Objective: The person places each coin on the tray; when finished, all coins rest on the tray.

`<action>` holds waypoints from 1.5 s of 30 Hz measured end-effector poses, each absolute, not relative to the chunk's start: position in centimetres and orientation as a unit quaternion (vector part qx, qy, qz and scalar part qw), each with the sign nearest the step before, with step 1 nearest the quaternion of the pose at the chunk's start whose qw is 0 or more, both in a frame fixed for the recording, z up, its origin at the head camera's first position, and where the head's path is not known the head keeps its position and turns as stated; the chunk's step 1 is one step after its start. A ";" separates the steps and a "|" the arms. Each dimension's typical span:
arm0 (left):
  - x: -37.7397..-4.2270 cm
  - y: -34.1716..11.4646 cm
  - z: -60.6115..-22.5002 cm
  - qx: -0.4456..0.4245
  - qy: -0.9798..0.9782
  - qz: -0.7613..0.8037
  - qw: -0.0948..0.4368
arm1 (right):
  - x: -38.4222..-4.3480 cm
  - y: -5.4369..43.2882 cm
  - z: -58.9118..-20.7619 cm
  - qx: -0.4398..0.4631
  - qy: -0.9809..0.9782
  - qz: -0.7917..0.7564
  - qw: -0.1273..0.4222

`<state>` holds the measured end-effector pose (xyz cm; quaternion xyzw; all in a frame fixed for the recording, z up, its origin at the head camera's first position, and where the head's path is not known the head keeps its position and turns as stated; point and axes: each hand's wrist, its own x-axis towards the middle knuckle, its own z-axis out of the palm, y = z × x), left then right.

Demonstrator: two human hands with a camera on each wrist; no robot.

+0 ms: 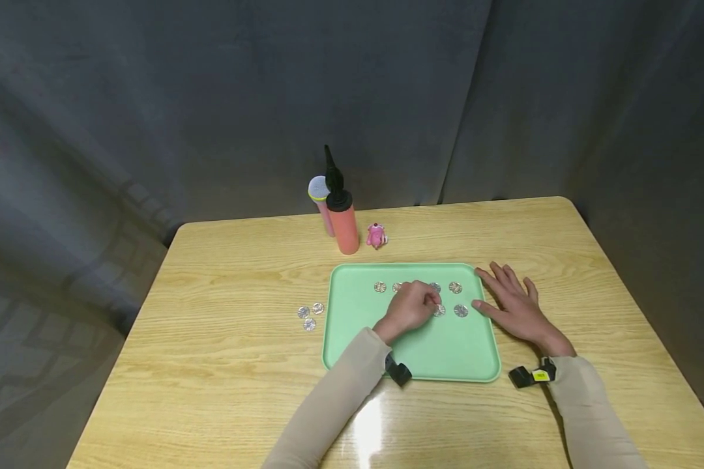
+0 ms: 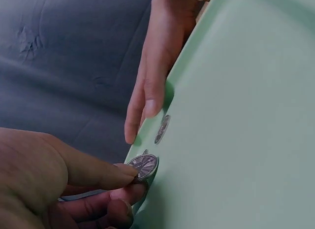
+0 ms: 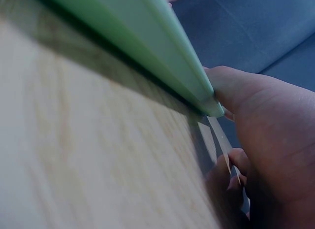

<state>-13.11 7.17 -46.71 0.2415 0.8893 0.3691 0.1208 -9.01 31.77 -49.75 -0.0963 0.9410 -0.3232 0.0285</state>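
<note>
We wear long, plain beige sleeves (image 1: 340, 389) on both arms. Each of our wrists carries a compact black camera (image 1: 400, 373); the right one adds a yellow label (image 1: 541, 376) with dark markings.

Wide passage over tabletop (image 1: 211, 378) left of tray (image 1: 352, 306), above three loose coins (image 1: 309, 324) lying flat. Room also over tray's near right part; left sleeve (image 1: 334, 404) bars near rim toward left. Right hand (image 1: 513, 309) blocks right rim; left hand (image 1: 410, 306) fills tray's middle. Beyond far rim, hand pump (image 1: 345, 228) stands tall, toy microphone (image 1: 319, 189) just behind, low pink figurine (image 1: 377, 236) beside; dark curtain (image 1: 387, 98) closes back.
</note>
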 end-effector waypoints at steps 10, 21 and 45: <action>-12.9 7.8 -46.5 0.258 0.914 0.295 0.107 | -9.0 31.8 -49.7 -0.095 0.942 -0.321 0.029; -13.0 8.1 -46.4 0.264 0.919 0.263 0.131 | -9.0 31.8 -49.9 -0.099 0.941 -0.323 0.023; -13.7 5.1 -44.0 0.255 0.885 0.379 0.093 | -9.0 31.8 -49.8 -0.100 0.939 -0.328 0.024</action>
